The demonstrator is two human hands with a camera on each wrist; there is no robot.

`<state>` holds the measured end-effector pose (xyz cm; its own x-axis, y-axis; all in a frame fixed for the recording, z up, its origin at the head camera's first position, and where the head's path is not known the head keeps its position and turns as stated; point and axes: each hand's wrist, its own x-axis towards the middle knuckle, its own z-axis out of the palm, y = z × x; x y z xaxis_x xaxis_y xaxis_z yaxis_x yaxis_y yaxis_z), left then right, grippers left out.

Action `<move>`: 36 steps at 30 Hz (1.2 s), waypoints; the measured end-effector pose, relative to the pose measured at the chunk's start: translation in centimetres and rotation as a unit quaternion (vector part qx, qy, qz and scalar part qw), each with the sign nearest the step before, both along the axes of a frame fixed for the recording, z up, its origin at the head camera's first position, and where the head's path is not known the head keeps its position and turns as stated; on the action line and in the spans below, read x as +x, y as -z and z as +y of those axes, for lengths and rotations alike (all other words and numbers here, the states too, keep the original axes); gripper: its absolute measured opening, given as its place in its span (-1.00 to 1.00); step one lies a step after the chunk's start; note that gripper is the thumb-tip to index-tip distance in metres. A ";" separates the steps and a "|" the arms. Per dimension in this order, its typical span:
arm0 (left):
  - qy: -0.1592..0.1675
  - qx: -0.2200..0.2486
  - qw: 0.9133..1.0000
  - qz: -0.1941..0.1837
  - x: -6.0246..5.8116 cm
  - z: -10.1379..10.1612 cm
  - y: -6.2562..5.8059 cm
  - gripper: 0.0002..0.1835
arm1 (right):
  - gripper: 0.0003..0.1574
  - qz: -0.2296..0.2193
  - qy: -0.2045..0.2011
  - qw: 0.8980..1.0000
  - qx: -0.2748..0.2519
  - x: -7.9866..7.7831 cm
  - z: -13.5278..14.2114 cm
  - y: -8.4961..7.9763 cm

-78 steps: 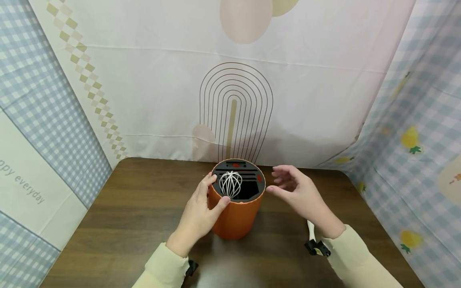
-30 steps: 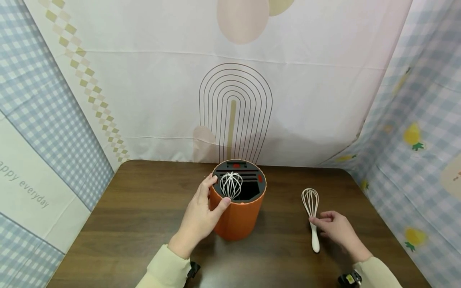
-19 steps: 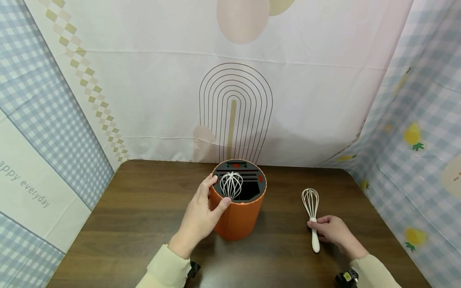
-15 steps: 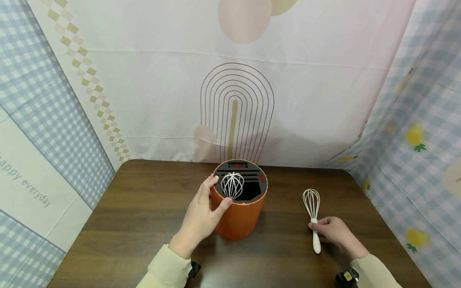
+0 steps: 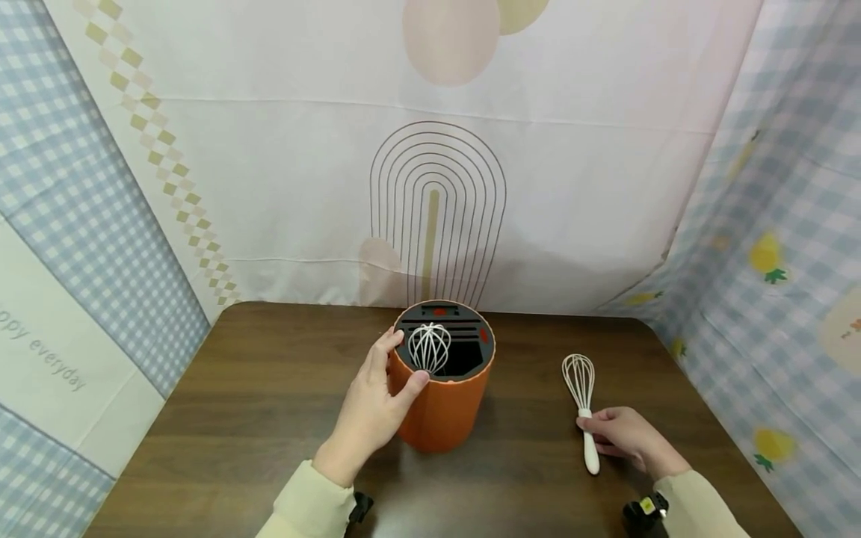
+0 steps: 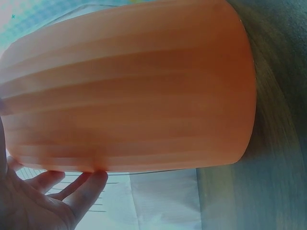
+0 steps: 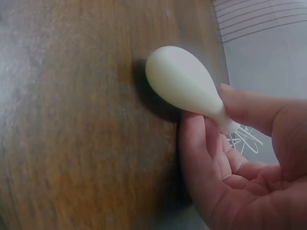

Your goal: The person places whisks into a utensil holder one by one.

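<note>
An orange knife and utensil holder [image 5: 447, 418] with a black slotted top stands upright on the table. My left hand [image 5: 366, 411] holds its near left side, thumb at the front rim and fingers round the far side; in the left wrist view fingertips press the ribbed wall [image 6: 144, 96]. A white whisk [image 5: 429, 350] stands in the holder, wires up, its handle hidden inside. To the right, another white whisk [image 5: 590, 454] lies with its wires pointing away. My right hand [image 5: 622, 436] pinches the top of its handle, whose rounded end [image 7: 182, 76] shows in the right wrist view.
The brown wooden table [image 5: 255, 418] ends at a white patterned cloth [image 5: 303, 187] hanging close behind the holder. Blue checked cloth [image 5: 760, 329] hangs along the right side, and more [image 5: 87, 187] on the left.
My right hand has left the holder's right side, moved right and towards me, and taken hold of the whisk on the table. The left hand and holder have stayed put.
</note>
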<state>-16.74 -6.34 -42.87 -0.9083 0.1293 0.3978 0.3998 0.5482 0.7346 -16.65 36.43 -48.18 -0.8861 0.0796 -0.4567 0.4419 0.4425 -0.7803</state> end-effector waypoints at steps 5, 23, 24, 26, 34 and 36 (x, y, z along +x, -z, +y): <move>0.000 0.001 1.000 0.004 -0.1 0.0 0.2 -0.26 | -0.56 0.002 0.010 1.000 0.002 0.1 -0.1 0.1; -0.004 0.002 1.000 0.005 -0.1 0.0 0.2 -0.27 | -0.58 0.007 0.007 1.000 0.009 -0.1 -0.3 0.3; -0.005 0.002 1.000 0.005 -0.1 0.0 0.2 -0.27 | -0.58 0.008 0.003 1.000 0.009 -0.1 -0.2 0.3; -0.006 0.000 1.000 0.006 -0.1 -0.1 0.2 -0.26 | -0.59 0.011 -0.001 1.000 0.009 -0.1 -0.2 0.4; -0.004 -0.002 1.000 0.008 -0.2 0.0 0.2 -0.26 | -0.61 0.014 -0.012 1.000 0.019 -0.4 0.1 0.3; -0.003 -0.003 1.000 0.007 -0.2 0.1 0.2 -0.26 | -0.60 0.016 -0.010 1.000 0.017 -0.5 0.1 0.3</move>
